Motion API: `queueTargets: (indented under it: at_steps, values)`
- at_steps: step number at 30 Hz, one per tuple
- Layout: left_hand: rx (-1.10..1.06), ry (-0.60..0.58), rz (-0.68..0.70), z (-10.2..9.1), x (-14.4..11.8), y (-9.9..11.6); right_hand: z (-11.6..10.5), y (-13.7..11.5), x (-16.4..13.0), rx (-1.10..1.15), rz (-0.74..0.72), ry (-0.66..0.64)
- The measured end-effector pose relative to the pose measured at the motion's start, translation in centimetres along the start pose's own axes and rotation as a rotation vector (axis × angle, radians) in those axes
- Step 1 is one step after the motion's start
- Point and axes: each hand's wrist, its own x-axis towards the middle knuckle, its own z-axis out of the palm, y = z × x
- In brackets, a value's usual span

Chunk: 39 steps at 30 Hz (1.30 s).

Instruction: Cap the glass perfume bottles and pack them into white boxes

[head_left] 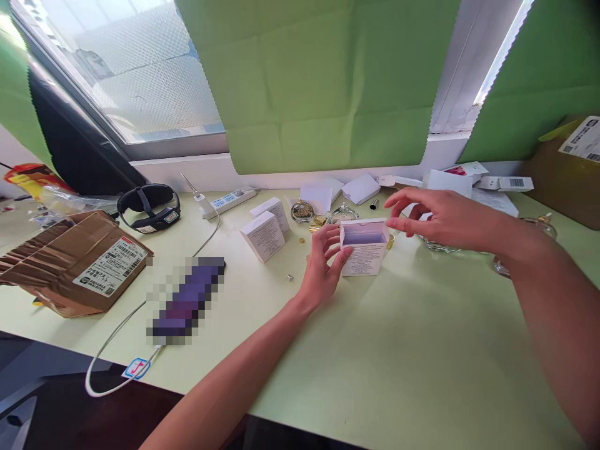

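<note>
A small white paper box (362,259) with printed text on its front stands upright on the table, its top open and its inside showing pale lilac. My left hand (323,262) grips the box's left side, thumb on the front and fingers around the far edge. Just off the top right corner hovers my right hand (426,215), its fingers curved and apart with nothing visible between them; whether a fingertip touches the flap I cannot tell. Behind the box lie ornate glass bottles, one with a round gold-patterned body (302,211) and another clear one (344,214).
Two closed white boxes (265,236) stand left of my left hand. A small silver cap (289,277) lies nearby. Further left are a charging phone (190,300), a brown carton (79,262), a black headset (149,209) and a power strip (232,200). White cartons (506,183) pile up at the back right.
</note>
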Motion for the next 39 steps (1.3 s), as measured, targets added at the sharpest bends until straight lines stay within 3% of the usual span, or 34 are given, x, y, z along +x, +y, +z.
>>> queueTargets:
  at_steps: [7,11,15,18,22,27,32,36,39]
  values:
    - [-0.031,0.008,-0.063,-0.3,0.2,-0.1,2.8,0.2,0.9,0.179,-0.042,-0.279]
    - [-0.066,-0.007,-0.091,-0.6,0.4,0.4,2.9,1.0,1.2,0.481,0.087,-0.15]
    - [-0.053,-0.174,-0.116,-0.5,0.2,0.5,2.4,2.0,1.7,0.673,0.273,0.046]
    - [-0.028,-0.208,-0.096,-0.2,-0.1,0.2,2.6,2.4,1.9,0.758,0.322,0.034]
    - [-0.008,-0.136,-0.053,0.1,-0.3,-0.2,3.2,2.4,2.0,0.802,0.299,-0.06]
    - [0.046,-0.048,-0.041,-0.2,-0.2,-0.4,3.3,1.9,1.8,0.791,0.222,-0.077]
    - [0.237,-0.011,-0.005,-0.5,0.1,-0.1,2.4,1.5,1.3,0.632,0.119,-0.034]
    - [0.262,0.023,0.012,-0.7,0.3,0.1,2.7,1.1,1.0,0.413,0.029,-0.227]
    - [0.236,0.009,-0.061,-0.7,0.2,-0.1,2.7,0.2,0.7,0.279,-0.001,-0.309]
